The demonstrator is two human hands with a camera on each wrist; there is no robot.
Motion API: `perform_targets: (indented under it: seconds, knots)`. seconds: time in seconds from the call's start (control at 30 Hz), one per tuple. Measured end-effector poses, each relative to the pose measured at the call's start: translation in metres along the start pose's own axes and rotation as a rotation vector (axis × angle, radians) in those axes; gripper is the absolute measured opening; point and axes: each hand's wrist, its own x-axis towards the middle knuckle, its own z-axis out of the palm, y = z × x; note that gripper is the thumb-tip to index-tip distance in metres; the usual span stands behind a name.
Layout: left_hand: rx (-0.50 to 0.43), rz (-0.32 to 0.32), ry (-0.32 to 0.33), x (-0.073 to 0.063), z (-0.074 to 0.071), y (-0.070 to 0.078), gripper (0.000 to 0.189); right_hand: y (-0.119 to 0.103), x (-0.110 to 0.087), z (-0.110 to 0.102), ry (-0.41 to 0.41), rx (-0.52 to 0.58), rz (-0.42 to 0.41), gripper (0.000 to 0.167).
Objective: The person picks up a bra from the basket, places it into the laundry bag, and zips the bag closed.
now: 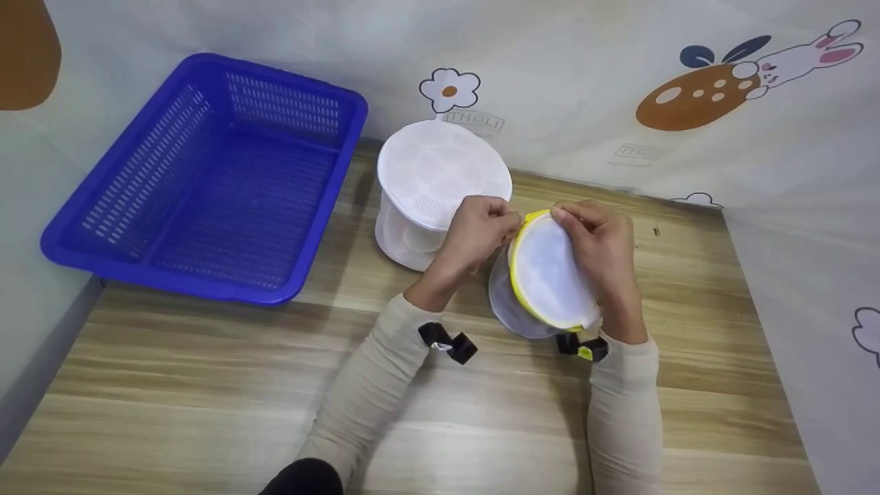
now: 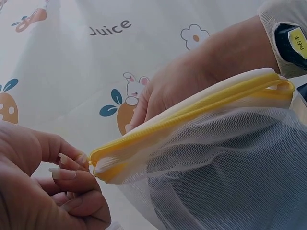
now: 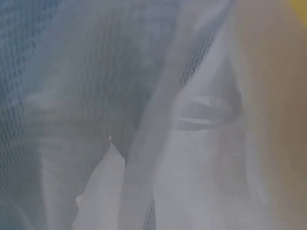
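A small mesh laundry bag (image 1: 550, 275) with a round white lid and yellow zipper (image 2: 192, 115) stands tilted on the table. My left hand (image 1: 478, 230) pinches the zipper's end at the far left of the rim; its fingertips meet the yellow tape in the left wrist view. My right hand (image 1: 599, 240) grips the lid's far right edge, thumb on top. Toward the near right end of the zipper, a small gap shows between the yellow tapes. In the right wrist view, blurred white mesh (image 3: 120, 96) fills the picture close to the lens.
A larger white mesh laundry bag (image 1: 443, 168) stands upright just left of the small one, behind my left hand. Farther left is a blue plastic basket (image 1: 227, 297) with slotted sides. A printed cloth (image 1: 550, 82) hangs behind the wooden table (image 1: 206, 385).
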Motion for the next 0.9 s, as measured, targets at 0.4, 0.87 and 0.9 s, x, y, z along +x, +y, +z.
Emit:
perform_targets:
  seconds: [0.4,0.87,0.9]
  knots:
    - [0.022,-0.023,0.02,0.001,0.002,0.001,0.023,0.046,0.011,-0.002,0.04,-0.034,0.011,0.02]
    - [0.005,-0.037,0.011,0.0,0.002,0.0,0.025,0.048,0.014,-0.006,0.054,-0.056,0.094,0.024]
    - [0.001,-0.037,0.007,0.0,0.002,0.0,0.026,0.048,0.014,-0.006,0.056,-0.061,0.102,0.025]
